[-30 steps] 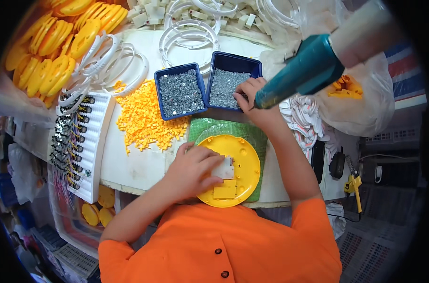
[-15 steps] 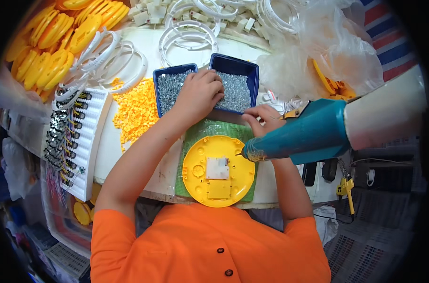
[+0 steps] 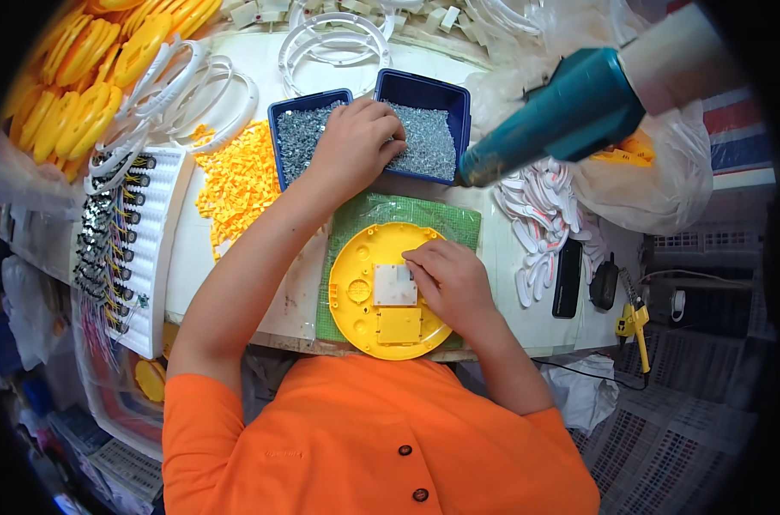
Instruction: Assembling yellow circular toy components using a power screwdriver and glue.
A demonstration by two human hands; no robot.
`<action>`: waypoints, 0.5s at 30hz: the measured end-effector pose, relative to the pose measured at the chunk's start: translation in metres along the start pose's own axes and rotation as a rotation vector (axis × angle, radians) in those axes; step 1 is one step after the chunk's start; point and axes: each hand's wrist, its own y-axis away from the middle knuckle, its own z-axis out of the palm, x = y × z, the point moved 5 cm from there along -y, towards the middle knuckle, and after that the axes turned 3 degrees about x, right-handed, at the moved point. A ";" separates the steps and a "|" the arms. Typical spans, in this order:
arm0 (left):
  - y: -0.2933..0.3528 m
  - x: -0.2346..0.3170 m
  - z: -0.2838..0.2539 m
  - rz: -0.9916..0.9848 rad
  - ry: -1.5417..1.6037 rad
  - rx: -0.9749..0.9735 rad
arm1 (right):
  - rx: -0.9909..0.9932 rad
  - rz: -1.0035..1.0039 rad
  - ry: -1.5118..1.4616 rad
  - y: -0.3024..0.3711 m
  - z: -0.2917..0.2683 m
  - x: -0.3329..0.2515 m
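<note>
White worktable (image 3: 261,69) crowded with parts. Round yellow plastic disc (image 3: 360,287) lies flat on green mat (image 3: 441,219) at near edge, small white square piece (image 3: 395,284) at its centre. My right hand (image 3: 450,279) rests on disc, fingers curled, fingertips touching white piece; nothing gripped. My left hand (image 3: 356,142) reaches across two dark blue trays of small grey screws (image 3: 429,142), fingers loosely bent into them; pinch hidden, cannot tell. Teal power tool (image 3: 562,112) hangs above right.

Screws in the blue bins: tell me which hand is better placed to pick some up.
Left. The left hand already rests across both blue bins of screws, fingers on the pile. The right hand lies on the yellow round housing, nearer the body.
</note>
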 end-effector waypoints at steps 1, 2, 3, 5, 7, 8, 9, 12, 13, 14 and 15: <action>0.000 0.002 -0.003 0.000 0.019 0.029 | -0.017 -0.014 0.010 0.000 0.000 -0.001; 0.001 0.003 -0.007 -0.001 0.037 0.059 | -0.016 -0.011 0.010 -0.001 -0.002 0.000; 0.001 0.006 -0.008 0.002 0.041 0.055 | -0.047 -0.017 0.001 -0.002 -0.002 0.001; 0.004 0.006 -0.009 -0.083 0.134 -0.046 | -0.075 -0.018 -0.008 -0.003 -0.004 0.003; 0.015 0.018 -0.025 -0.065 0.177 -0.014 | -0.113 0.023 -0.083 -0.006 -0.005 0.005; 0.024 0.024 -0.032 -0.048 0.222 0.023 | -0.110 0.027 -0.085 -0.008 -0.009 0.006; 0.035 0.030 -0.039 -0.047 0.219 0.020 | -0.066 0.046 -0.094 -0.011 -0.016 0.007; 0.064 0.047 -0.052 -0.169 0.339 0.009 | 0.040 0.039 -0.004 -0.025 -0.031 0.029; 0.074 0.052 -0.054 -0.249 0.360 -0.019 | 0.093 0.010 0.093 -0.032 -0.034 0.036; 0.082 0.055 -0.056 -0.330 0.379 -0.047 | 0.098 0.015 0.091 -0.043 -0.034 0.041; 0.091 0.056 -0.057 -0.329 0.374 -0.050 | 0.136 0.000 0.188 -0.058 -0.033 0.043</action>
